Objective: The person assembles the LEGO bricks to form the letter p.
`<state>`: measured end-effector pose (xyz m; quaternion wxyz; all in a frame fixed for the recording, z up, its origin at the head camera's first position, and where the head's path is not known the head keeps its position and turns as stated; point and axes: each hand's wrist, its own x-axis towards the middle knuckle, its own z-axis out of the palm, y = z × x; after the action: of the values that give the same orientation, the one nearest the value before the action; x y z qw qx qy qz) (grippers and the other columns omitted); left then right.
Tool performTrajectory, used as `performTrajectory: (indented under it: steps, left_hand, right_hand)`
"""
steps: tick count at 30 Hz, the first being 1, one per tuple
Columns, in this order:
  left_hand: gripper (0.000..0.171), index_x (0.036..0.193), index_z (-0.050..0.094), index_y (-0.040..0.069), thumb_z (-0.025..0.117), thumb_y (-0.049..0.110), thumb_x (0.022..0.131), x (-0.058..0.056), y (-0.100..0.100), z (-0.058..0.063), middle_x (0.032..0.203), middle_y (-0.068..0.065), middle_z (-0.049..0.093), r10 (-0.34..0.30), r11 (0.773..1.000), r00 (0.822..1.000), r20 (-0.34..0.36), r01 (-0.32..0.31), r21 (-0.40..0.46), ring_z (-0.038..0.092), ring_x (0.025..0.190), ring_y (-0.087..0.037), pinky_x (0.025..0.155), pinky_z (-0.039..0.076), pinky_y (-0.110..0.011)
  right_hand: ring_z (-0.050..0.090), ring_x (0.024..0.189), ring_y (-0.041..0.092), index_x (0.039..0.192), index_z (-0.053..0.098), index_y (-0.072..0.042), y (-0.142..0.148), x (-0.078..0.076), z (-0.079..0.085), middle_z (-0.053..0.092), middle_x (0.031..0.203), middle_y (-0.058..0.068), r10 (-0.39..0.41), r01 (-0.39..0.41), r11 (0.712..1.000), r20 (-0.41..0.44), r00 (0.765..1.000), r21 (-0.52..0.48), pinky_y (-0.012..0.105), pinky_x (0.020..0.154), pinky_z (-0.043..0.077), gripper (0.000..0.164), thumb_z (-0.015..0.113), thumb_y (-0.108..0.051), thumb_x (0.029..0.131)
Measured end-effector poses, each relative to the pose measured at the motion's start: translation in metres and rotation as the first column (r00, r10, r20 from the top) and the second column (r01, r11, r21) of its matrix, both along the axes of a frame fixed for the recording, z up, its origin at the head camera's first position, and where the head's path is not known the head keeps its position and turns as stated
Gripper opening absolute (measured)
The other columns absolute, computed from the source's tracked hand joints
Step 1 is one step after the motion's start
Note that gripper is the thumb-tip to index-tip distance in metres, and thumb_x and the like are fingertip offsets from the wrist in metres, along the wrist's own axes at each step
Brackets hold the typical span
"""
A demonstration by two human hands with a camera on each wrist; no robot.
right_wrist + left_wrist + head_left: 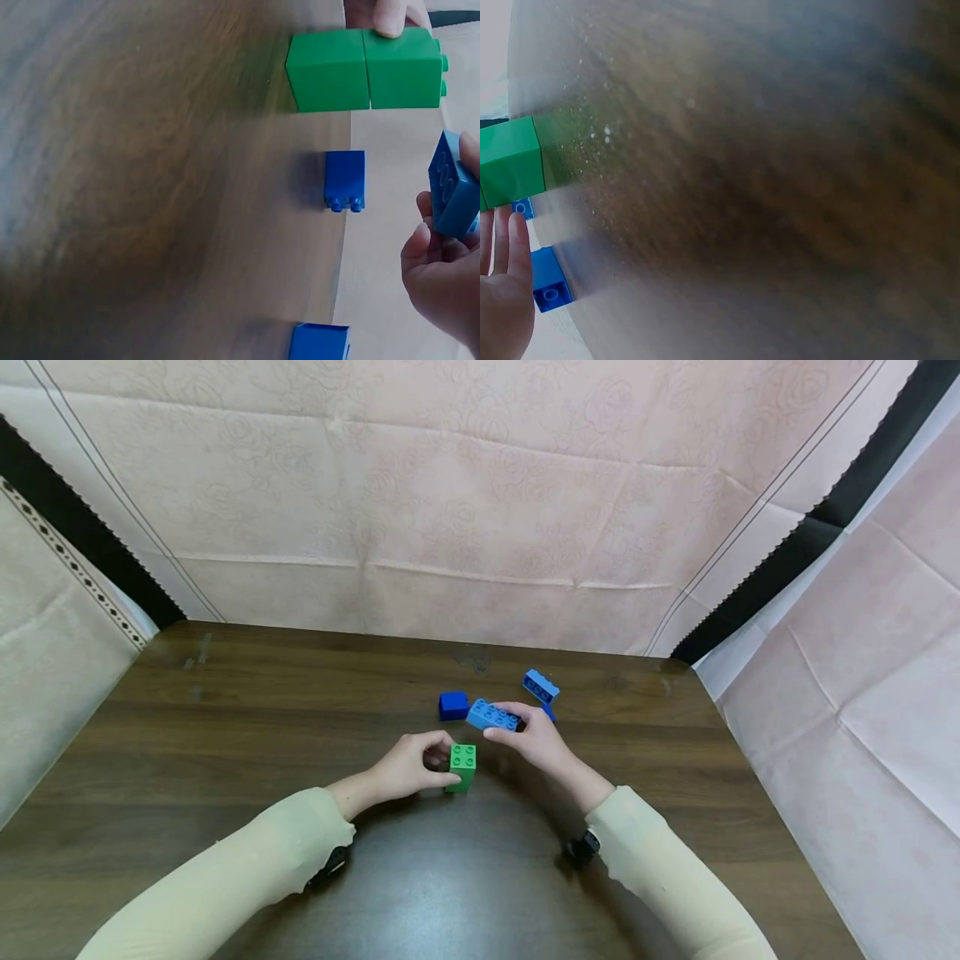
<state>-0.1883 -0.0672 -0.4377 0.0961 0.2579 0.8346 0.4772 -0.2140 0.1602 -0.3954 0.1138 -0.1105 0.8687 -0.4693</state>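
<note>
A stack of two green toy building bricks stands upright on the table, studs on top. My left hand grips it from the left side, thumb at the near face and fingers behind. In the right wrist view, the left thumb lies on the upper green brick. Above the table, my right hand pinches a light blue brick between thumb and fingers. That brick is tilted, its hollow underside showing in the right wrist view. It is apart from the green stack.
A dark blue brick lies just behind the green stack. Farther right, another blue brick rests on its side, near a blue piece partly hidden by the right hand. Patterned cloth hangs behind the wooden table.
</note>
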Motion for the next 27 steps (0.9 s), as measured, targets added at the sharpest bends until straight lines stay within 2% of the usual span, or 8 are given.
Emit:
performTrajectory:
  steps: [5, 12, 22, 27]
  left_hand:
    - [0.029, 0.099, 0.059, 0.009, 0.075, 0.022, 0.079, 0.001, 0.001, 0.0, 0.096, -0.005, 0.066, -0.002, 1.0, 1.0, -0.009, 0.002, 0.009, 0.062, 0.089, -0.014, 0.081, 0.054, -0.032]
    - [0.028, 0.099, 0.059, 0.008, 0.075, 0.021, 0.079, 0.001, 0.0, 0.0, 0.096, -0.006, 0.066, -0.003, 1.0, 1.0, 0.0, 0.003, 0.022, 0.062, 0.089, -0.015, 0.082, 0.054, -0.032]
    - [0.028, 0.097, 0.059, 0.008, 0.075, 0.022, 0.079, 0.001, 0.0, 0.002, 0.095, -0.006, 0.066, -0.001, 1.0, 1.0, 0.001, 0.001, 0.023, 0.062, 0.09, -0.016, 0.081, 0.054, -0.032]
    - [0.028, 0.096, 0.057, 0.009, 0.075, 0.022, 0.08, 0.001, 0.0, 0.001, 0.096, -0.006, 0.066, 0.003, 1.0, 1.0, 0.007, -0.003, 0.014, 0.062, 0.09, -0.015, 0.082, 0.054, -0.032]
  right_hand:
    - [0.055, 0.097, 0.019, 0.126, 0.058, -0.012, 0.0, 0.002, -0.001, 0.06, 0.123, 0.009, 0.025, -0.025, 1.0, -0.034, 0.999, -0.015, 0.029, 0.08, 0.049, 0.049, 0.068, -0.036, 0.084]
    - [0.054, 0.092, 0.02, 0.119, 0.063, -0.013, 0.0, 0.007, 0.004, 0.062, 0.112, 0.009, 0.098, -0.103, 0.994, -0.103, 0.99, -0.045, 0.028, 0.077, 0.049, 0.039, 0.07, -0.028, 0.084]
    - [0.05, 0.094, 0.02, 0.123, 0.06, -0.008, -0.005, 0.016, 0.01, 0.059, 0.116, 0.013, 0.194, -0.201, 0.978, -0.113, 0.975, -0.058, 0.027, 0.077, 0.048, 0.038, 0.067, -0.015, 0.086]
    - [0.049, 0.094, 0.018, 0.121, 0.06, -0.003, -0.012, 0.031, 0.026, 0.058, 0.114, 0.016, 0.241, -0.248, 0.967, -0.123, 0.963, -0.049, 0.025, 0.077, 0.047, 0.037, 0.067, -0.009, 0.086]
